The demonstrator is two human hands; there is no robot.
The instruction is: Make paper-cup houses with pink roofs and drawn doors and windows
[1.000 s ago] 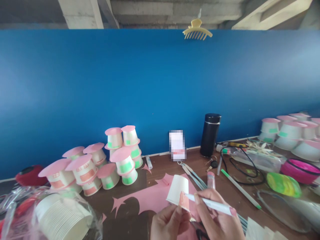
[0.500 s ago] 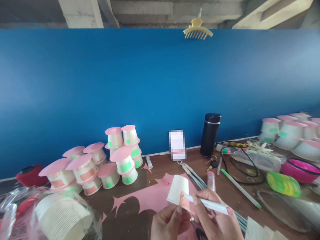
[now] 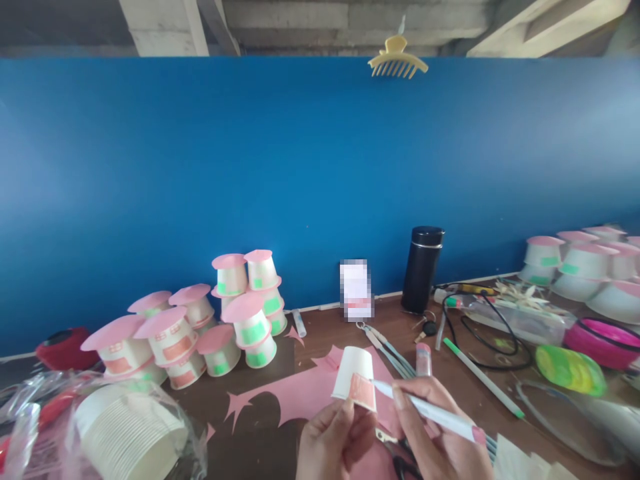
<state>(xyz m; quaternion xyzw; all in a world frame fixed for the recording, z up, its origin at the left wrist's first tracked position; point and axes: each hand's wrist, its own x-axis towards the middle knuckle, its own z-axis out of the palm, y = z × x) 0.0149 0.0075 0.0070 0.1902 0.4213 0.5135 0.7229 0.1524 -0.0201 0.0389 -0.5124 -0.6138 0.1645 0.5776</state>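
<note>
A white paper cup point(image 3: 349, 366) is upside down in my left hand point(image 3: 334, 437), pinched at its rim between thumb and fingers. On its side is a coloured-in orange-red patch. My right hand point(image 3: 434, 427) is closed round a white marker point(image 3: 443, 415) with a pink end, and the marker's tip is at the right edge of the patch; whether it touches cannot be told. Below the hands lie a cut pink paper sheet point(image 3: 300, 399) and scissors point(image 3: 404, 467), partly hidden by my right hand.
Several decorated cups with pink paper tops point(image 3: 249, 312) stand at left, behind a bagged cup stack point(image 3: 133, 427). A black flask point(image 3: 423, 270), keys point(image 3: 429, 328), a green-tipped marker point(image 3: 483, 377), a cable and a pink pouch point(image 3: 600, 341) lie right. A blue partition point(image 3: 300, 167) rises behind.
The cup has turned slightly in my left hand, showing more of the orange-red patch. The marker tip has shifted from the patch's upper left to its right edge.
</note>
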